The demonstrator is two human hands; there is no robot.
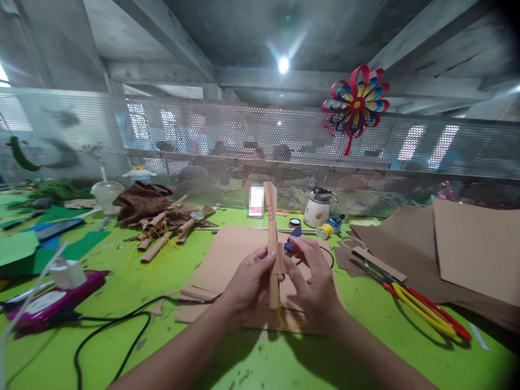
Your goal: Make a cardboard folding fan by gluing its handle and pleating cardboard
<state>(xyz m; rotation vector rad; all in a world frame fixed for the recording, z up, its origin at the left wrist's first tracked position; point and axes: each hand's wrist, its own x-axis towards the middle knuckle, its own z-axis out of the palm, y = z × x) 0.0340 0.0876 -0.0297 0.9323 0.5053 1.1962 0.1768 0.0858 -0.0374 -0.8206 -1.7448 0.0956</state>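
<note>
My left hand [252,276] is closed around a long folded brown cardboard strip [271,216], held upright above the table. A short cardboard piece [279,259] juts from the strip's right side, and yellow thread hangs from its lower end. Close by on the right is my right hand [314,271], thumb and fingers apart, with the thumb near the short piece. Whether it touches is unclear. Behind those fingers shows a blue object [294,235], partly hidden, near a black cable. Under both hands lies a flat sheet of brown cardboard [231,244].
Scissors with red and yellow handles [426,311] lie right, beside large cardboard sheets [479,254]. A thread spool [324,232] and a white jar [317,208] stand behind. At left are rolled cardboard tubes [156,246], a purple power strip [57,303] and a black cable [117,319].
</note>
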